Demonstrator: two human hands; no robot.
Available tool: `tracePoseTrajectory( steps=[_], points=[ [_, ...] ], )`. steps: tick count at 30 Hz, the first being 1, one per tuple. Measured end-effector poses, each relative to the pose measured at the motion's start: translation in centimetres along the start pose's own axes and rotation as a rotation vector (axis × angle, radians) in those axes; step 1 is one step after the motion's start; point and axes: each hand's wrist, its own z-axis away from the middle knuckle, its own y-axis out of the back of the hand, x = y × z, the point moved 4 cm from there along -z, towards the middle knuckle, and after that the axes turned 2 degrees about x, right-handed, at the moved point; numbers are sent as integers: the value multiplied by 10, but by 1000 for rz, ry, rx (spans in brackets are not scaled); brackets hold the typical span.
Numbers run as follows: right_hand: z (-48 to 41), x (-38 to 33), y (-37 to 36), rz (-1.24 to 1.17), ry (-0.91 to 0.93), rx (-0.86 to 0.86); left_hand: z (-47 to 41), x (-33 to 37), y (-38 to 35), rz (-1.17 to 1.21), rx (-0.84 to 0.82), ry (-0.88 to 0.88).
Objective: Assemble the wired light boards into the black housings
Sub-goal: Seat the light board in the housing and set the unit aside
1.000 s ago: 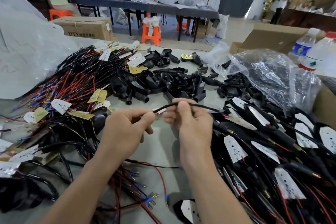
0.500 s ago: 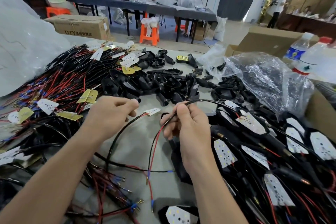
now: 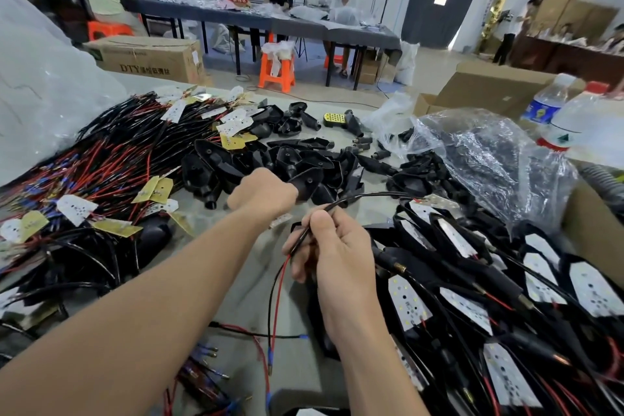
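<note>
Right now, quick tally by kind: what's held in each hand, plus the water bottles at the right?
black plastic housing, gripped by the left hand: 1
black-sheathed wire with red and black leads, pinched in the right hand: 1
clear plastic water bottles: 2
Total: 4

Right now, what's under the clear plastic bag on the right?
Black housings poke out from under the left edge of the clear plastic bag, and dark shapes show through the film. Glare and folds hide the rest.
</note>
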Motion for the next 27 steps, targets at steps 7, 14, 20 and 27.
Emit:
tracePoseTrajectory(
  steps=[7,14,20,27],
  points=[
    [2,-5,1,-78,-50,19,33,-47,64,161,118,-273],
    [3,-21,0,-150,98,45,90,-100,74,283,222,-295],
    [7,-32,2,-287,145,36,99,-102,68,402,177,-272],
    [7,-22,0,-219,94,83,98,-101,66,478,26,-258]
  ],
)
